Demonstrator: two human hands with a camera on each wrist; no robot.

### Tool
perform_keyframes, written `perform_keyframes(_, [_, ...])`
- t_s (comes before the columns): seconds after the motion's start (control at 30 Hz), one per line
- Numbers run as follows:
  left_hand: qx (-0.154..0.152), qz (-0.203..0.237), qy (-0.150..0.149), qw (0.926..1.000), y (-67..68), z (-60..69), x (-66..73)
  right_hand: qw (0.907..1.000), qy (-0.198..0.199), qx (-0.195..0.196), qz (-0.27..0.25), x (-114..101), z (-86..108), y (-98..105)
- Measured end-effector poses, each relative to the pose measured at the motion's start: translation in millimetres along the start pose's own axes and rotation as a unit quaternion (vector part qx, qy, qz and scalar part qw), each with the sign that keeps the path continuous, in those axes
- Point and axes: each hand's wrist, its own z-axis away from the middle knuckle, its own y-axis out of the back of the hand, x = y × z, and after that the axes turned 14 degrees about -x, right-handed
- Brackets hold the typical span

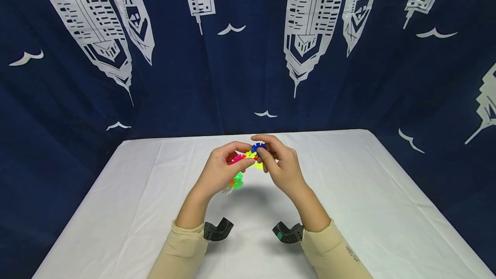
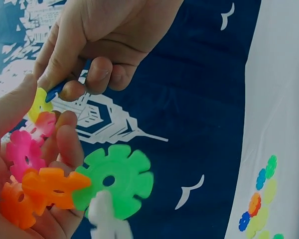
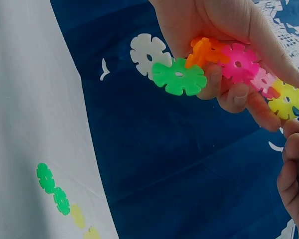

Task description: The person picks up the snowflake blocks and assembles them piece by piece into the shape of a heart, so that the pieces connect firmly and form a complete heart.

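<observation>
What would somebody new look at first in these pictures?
Probably the bright chain of toy flowers, held in the left hand above the white table. Next might be the dark blue flower, which the right hand pinches near the chain's yellow end. Behind the table, upside-down white buildings stand out on dark blue cloth.

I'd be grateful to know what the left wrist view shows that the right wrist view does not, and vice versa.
Only left wrist: blue pieces and at least one orange piece lying on the white cloth.
Only right wrist: two green pieces side by side on the cloth, and the centre hole of the white piece.
Both: the left hand holding a chain, the right hand beside its yellow end, white cloth and navy fabric.
</observation>
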Motion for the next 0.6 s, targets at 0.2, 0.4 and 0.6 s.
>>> perform_keyframes(0.2, [-0.030,-0.011,-0.015,0.9994,3.6,2.9,0.2,0.9998,-0.012,-0.009,-0.012,-0.3,0.1,-2.9])
perform_keyframes(0.4, [-0.026,0.006,-0.054,0.9982,5.4,2.6,3.2,0.9992,0.001,-0.012,-0.038,-1.1,-4.3,-4.1])
perform_keyframes(0.6, [0.016,-0.002,-0.061,0.9980,8.5,3.3,5.2,0.9967,0.011,-0.012,-0.080,5.3,-9.5,-7.8])
